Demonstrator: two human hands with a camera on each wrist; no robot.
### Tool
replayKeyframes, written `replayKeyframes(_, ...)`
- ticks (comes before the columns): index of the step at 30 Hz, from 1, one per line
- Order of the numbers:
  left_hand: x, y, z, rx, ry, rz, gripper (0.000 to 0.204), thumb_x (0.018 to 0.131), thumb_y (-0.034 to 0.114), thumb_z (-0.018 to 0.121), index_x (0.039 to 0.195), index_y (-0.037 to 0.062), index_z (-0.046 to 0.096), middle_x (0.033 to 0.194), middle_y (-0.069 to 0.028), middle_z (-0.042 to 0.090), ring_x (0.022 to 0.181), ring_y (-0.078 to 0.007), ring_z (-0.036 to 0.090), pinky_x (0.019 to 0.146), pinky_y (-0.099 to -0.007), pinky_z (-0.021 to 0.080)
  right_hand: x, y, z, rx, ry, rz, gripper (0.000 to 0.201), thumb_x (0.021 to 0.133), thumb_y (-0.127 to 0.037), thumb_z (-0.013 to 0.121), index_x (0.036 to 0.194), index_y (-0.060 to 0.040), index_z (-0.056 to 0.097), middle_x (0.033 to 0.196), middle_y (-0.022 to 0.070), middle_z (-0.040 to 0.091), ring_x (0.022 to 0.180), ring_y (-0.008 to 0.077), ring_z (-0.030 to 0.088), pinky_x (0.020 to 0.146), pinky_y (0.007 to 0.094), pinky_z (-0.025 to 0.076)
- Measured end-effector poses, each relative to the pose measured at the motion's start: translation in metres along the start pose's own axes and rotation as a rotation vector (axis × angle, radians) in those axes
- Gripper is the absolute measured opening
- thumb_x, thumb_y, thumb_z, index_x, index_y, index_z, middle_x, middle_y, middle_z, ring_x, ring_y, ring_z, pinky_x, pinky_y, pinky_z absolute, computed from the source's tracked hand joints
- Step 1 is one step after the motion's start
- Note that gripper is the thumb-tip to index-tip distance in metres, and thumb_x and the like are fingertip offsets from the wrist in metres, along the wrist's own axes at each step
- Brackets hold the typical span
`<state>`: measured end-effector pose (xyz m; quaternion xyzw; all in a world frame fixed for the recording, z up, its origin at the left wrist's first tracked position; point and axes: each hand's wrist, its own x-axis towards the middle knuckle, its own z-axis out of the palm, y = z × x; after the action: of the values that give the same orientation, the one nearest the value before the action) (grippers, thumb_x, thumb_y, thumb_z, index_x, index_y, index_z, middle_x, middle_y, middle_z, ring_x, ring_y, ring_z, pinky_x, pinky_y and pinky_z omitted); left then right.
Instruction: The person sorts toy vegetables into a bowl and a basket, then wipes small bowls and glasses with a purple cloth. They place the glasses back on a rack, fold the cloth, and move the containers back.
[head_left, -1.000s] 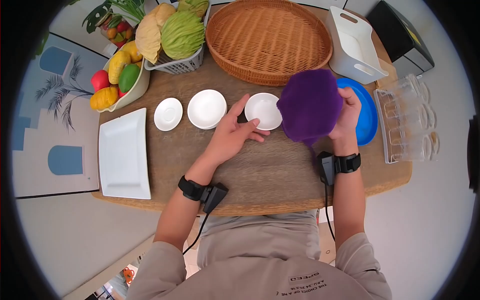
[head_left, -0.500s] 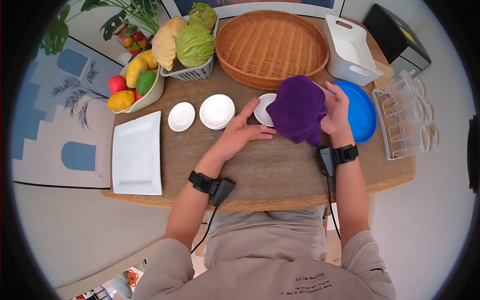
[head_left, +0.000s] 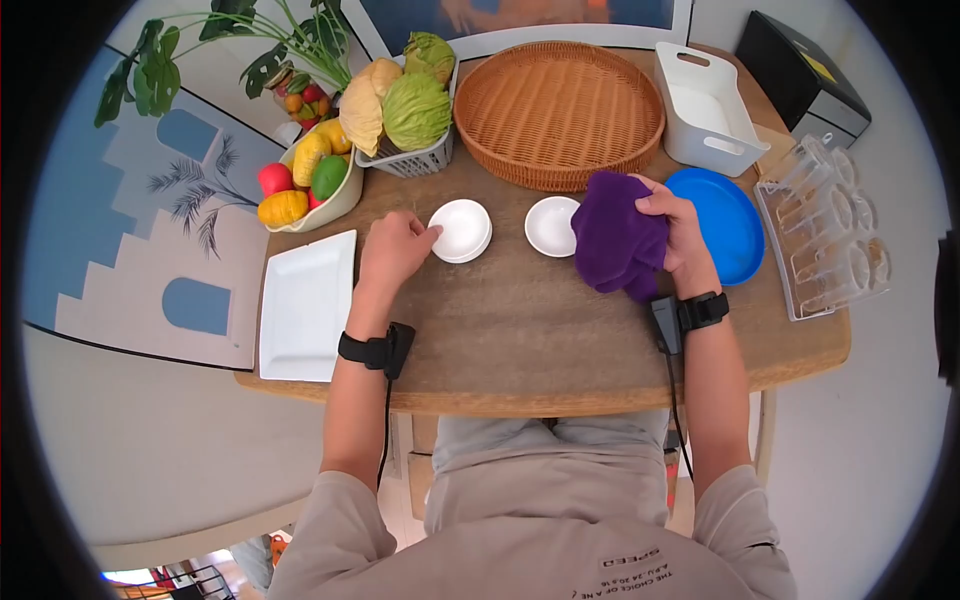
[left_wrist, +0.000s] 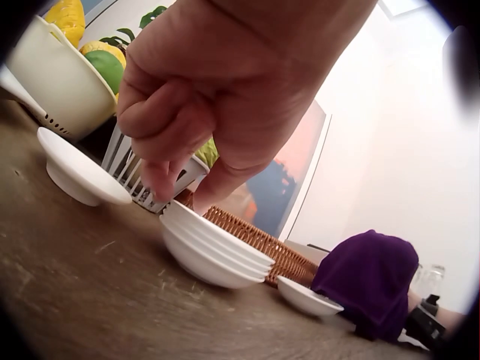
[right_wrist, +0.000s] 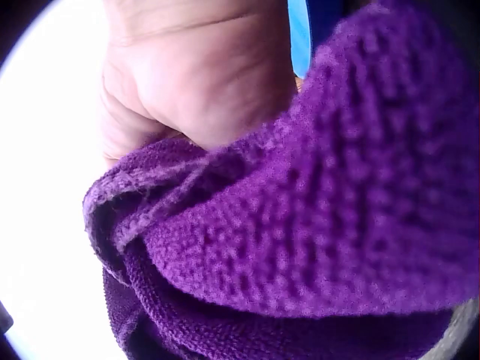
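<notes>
My left hand (head_left: 395,250) is at the left rim of a stack of small white bowls (head_left: 462,230), thumb and fingertips pinching the top bowl (left_wrist: 225,236) by its edge. Left of the stack lies a white saucer (left_wrist: 79,169), hidden behind this hand in the head view. My right hand (head_left: 675,225) grips a bunched purple cloth (head_left: 620,235), fuzzy up close in the right wrist view. Just left of the cloth sits a single white bowl (head_left: 552,226), its right edge covered by it.
A white rectangular plate (head_left: 308,305) lies at the left. Behind stand a fruit bowl (head_left: 345,200), a grey basket of cabbages (head_left: 425,160), a round wicker tray (head_left: 560,180) and a white bin (head_left: 715,152). At the right are a blue plate (head_left: 735,235) and a rack of glasses (head_left: 825,230).
My left hand has moved left from the single bowl to the stack's left rim, its fingers now curled in. The purple cloth has become more bunched in my right hand. The head view has shifted.
</notes>
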<state>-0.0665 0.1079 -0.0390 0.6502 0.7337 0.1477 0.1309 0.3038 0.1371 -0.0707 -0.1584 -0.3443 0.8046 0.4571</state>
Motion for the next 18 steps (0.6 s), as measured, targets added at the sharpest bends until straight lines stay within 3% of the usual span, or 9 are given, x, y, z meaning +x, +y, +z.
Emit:
replayKeyframes(3,0.009,-0.006,0.011,0.018,-0.087,-0.053,0.037,0.085,0.034,0.076,0.077,-0.0021,0.072,0.067,-0.0134,0.069,0.063,-0.0236,0.069,0.06,-0.0361,0.052,-0.002,-0.001,0.004,0.003,0.056,-0.013,0.045,0.083,-0.012,0.064,0.123,0.007,0.058,0.112,0.0186,0.068,0.099,0.0265,0.069,0.09,0.0355,0.057)
replayKeyframes(6,0.009,-0.006,0.009,0.041,-0.069,-0.036,0.038,0.085,0.034,0.076,0.076,-0.003,0.071,0.063,-0.014,0.066,0.058,-0.0236,0.066,0.058,-0.0372,0.051,-0.003,-0.005,0.012,0.006,0.103,0.006,0.039,0.086,-0.012,0.064,0.121,0.0049,0.059,0.11,0.0163,0.068,0.097,0.0241,0.069,0.087,0.0348,0.057)
replayKeyframes(9,0.013,-0.007,0.005,0.011,-0.152,-0.081,0.039,0.085,0.035,0.075,0.075,-0.0021,0.07,0.067,-0.0175,0.068,0.066,-0.0305,0.069,0.065,-0.0417,0.054,-0.001,-0.003,0.009,-0.009,0.121,0.046,0.031,0.091,-0.012,0.065,0.118,0.0026,0.061,0.108,0.0133,0.069,0.096,0.0204,0.069,0.084,0.0327,0.058)
replayKeyframes(12,0.017,-0.011,0.001,-0.085,-0.183,-0.076,0.037,0.086,0.031,0.074,0.072,-0.0023,0.069,0.061,-0.0132,0.065,0.058,-0.0241,0.064,0.058,-0.0384,0.05,0.001,-0.002,0.01,-0.026,0.126,0.058,0.026,0.094,-0.014,0.065,0.115,0.0013,0.063,0.108,0.0113,0.07,0.094,0.0176,0.07,0.082,0.0306,0.058)
replayKeyframes(18,0.013,-0.022,-0.013,-0.588,-0.268,-0.109,0.027,0.089,0.019,0.068,0.071,-0.0009,0.066,0.056,-0.0007,0.055,0.049,-0.0082,0.05,0.045,-0.0255,0.037,0.003,0.0,0.013,-0.089,0.208,0.036,0.024,0.096,-0.016,0.065,0.114,0.0009,0.064,0.106,0.0102,0.07,0.091,0.0165,0.07,0.08,0.0289,0.059)
